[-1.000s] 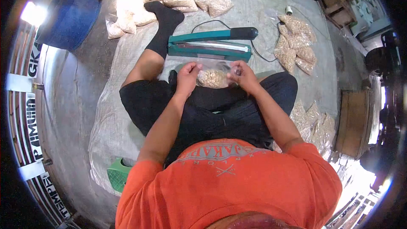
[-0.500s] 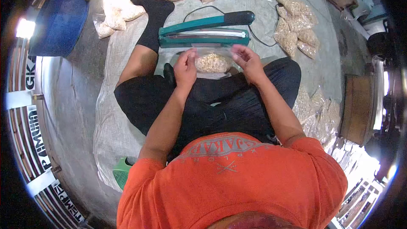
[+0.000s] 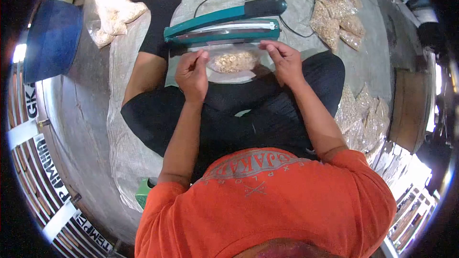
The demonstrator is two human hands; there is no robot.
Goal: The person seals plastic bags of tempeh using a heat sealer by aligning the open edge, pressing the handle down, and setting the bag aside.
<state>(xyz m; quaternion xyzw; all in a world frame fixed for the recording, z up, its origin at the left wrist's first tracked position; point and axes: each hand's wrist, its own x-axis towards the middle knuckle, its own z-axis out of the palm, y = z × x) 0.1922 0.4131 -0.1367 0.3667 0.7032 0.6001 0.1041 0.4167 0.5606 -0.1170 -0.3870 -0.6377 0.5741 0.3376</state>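
Observation:
A clear plastic bag with pale pieces inside (image 3: 234,62) lies between my hands, in front of my crossed legs. My left hand (image 3: 192,74) pinches the bag's upper left corner, and my right hand (image 3: 285,64) pinches its upper right corner. Just beyond the bag is a green bar sealer (image 3: 224,34), its long arm with a black handle (image 3: 265,7) raised at an angle over the base. The bag's top edge is near the sealer's front side; whether they touch is unclear.
Filled bags lie at the upper right (image 3: 337,12), upper left (image 3: 114,16) and right (image 3: 361,119) on a pale sheet (image 3: 129,162). A blue barrel (image 3: 52,40) stands at left, a wooden box (image 3: 410,110) at right. A black cable runs behind the sealer.
The view has shifted slightly. My hands are a little farther apart, with the bag stretched between them. The sealer's arm remains raised.

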